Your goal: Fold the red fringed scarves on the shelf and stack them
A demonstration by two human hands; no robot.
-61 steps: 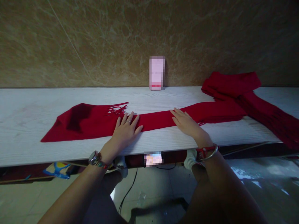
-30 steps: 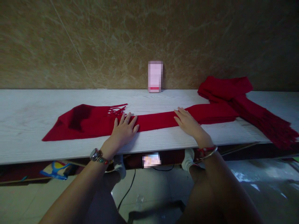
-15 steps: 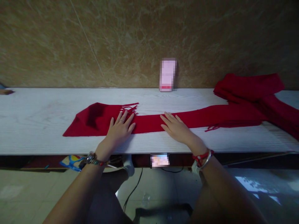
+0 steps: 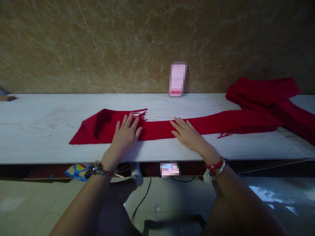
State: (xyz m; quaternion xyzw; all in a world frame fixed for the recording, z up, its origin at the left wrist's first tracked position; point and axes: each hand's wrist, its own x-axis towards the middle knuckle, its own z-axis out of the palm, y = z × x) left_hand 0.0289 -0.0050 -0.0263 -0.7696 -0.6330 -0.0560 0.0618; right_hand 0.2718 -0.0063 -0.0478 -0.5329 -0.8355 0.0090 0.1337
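Observation:
A long red scarf (image 4: pixel 157 130) stretches across the white wood-grain table (image 4: pixel 44 127). Its left part is folded over, with a raised crease and a fringed end pointing right. My left hand (image 4: pixel 125 134) lies flat on this folded part beside the fringe, fingers spread. Resting on the single narrow stretch further right is my right hand (image 4: pixel 185 134), also flat with fingers apart. More red fabric (image 4: pixel 263 91) is heaped and draped at the right end; I cannot tell whether it is all one piece with the scarf.
A pixelated pink box-like object (image 4: pixel 178 78) stands upright against the brown marbled wall (image 4: pixel 137 42). A brown wooden piece (image 4: pixel 8 98) lies at the far left. Below the table edge are a blue-and-white packet (image 4: pixel 78 171), another blurred object (image 4: pixel 169 169) and a black cable (image 4: pixel 142 200).
The raised fold at the scarf's left end has shifted slightly and stands up more. My left hand has barely moved, and my right hand stays in place on the fabric.

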